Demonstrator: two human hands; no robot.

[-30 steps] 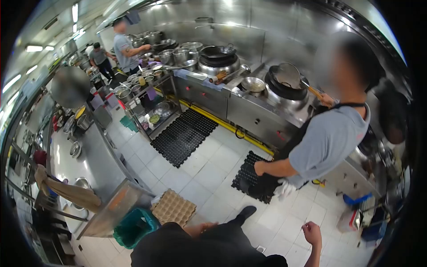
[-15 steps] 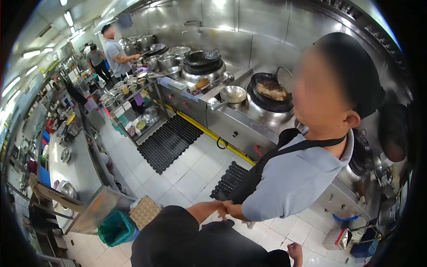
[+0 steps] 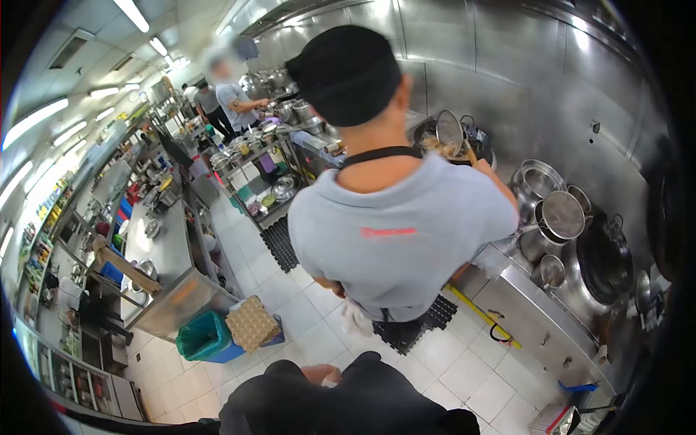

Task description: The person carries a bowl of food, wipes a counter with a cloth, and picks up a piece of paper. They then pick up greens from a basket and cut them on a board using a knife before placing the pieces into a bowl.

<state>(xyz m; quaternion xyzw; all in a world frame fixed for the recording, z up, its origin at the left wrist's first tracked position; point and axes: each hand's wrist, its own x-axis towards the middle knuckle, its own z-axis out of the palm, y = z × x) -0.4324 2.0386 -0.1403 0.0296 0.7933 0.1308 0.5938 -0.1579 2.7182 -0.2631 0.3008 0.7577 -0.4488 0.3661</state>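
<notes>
A small part of my left hand or forearm (image 3: pixel 319 373) shows at the bottom centre, beside my dark sleeve (image 3: pixel 279 377). Its fingers are hidden, and I cannot make out whether it holds the whitish patch at its edge. My right hand is out of sight. Directly ahead stands a co-worker (image 3: pixel 402 225) in a grey shirt and black cap, back turned to me. That person's right hand (image 3: pixel 487 170) grips the handle of a round mesh strainer (image 3: pixel 449 132) above a wok with food (image 3: pixel 438 147). A white cloth (image 3: pixel 355 319) hangs at the co-worker's waist.
Right of the co-worker, the steel range carries pots, strainers (image 3: pixel 563 214) and a black wok (image 3: pixel 605 257). To the left are a blue bin (image 3: pixel 203 337) with a green liner, egg trays (image 3: pixel 251 324) and a steel counter (image 3: pixel 170 246). Other people (image 3: pixel 235 101) work farther back.
The view has swung right. The co-worker has turned from facing left to facing the range, and now holds the strainer over the wok. My right hand has left the view; my left arm has drawn back.
</notes>
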